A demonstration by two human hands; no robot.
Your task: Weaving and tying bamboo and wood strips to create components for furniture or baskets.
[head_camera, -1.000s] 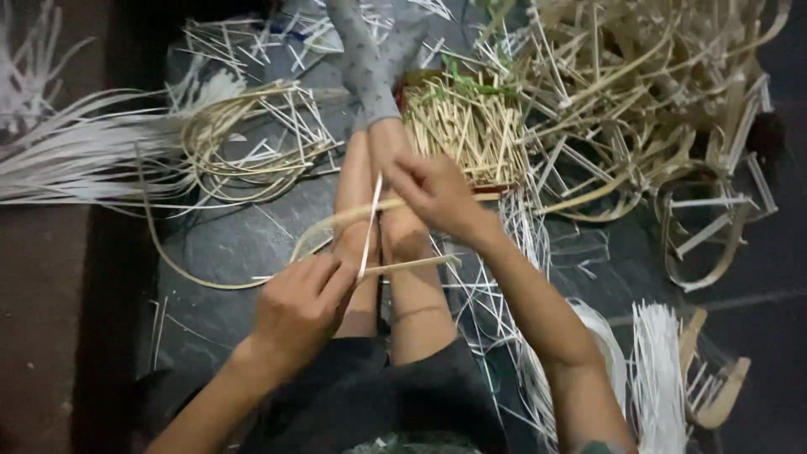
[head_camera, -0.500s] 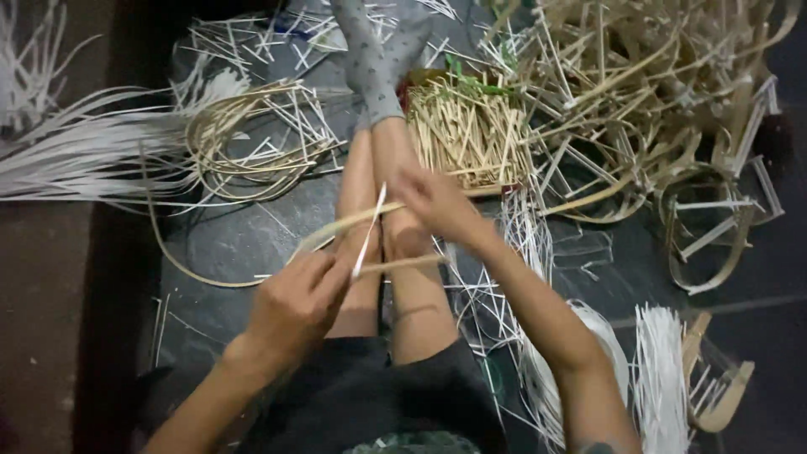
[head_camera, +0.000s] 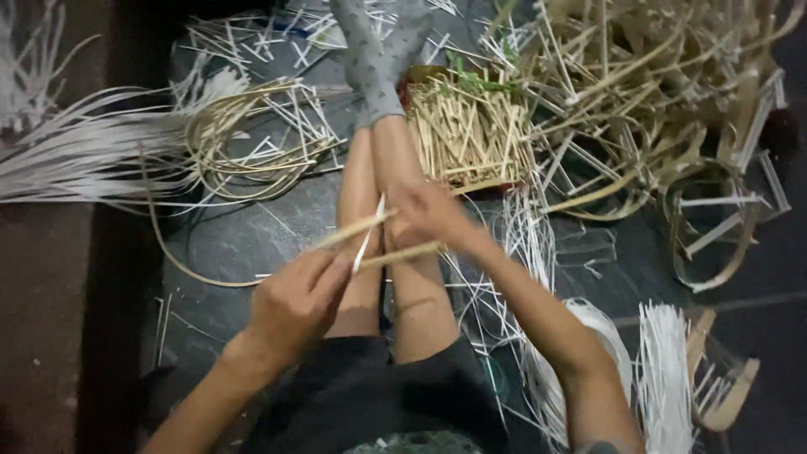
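Note:
I sit on the floor with my bare legs stretched out and grey socks (head_camera: 376,59) on my feet. My left hand (head_camera: 296,301) and my right hand (head_camera: 430,215) hold a curved bamboo strip frame (head_camera: 361,227) above my shins, one hand at each side. A thin pale stick (head_camera: 367,235) stands crosswise between the frame's two strips, pinched by my left fingers. Both hands are closed on the frame.
A tray of short cut sticks (head_camera: 471,130) lies right of my feet. A tangled heap of bent strip frames (head_camera: 664,109) fills the upper right. Coiled strips (head_camera: 244,143) and long white slivers (head_camera: 76,160) lie left. More white bundles (head_camera: 664,370) sit at lower right.
My hands have drifted slightly, the left hand lower and closer to me, with the frame tilted a little more. The thin stick stays between the strips.

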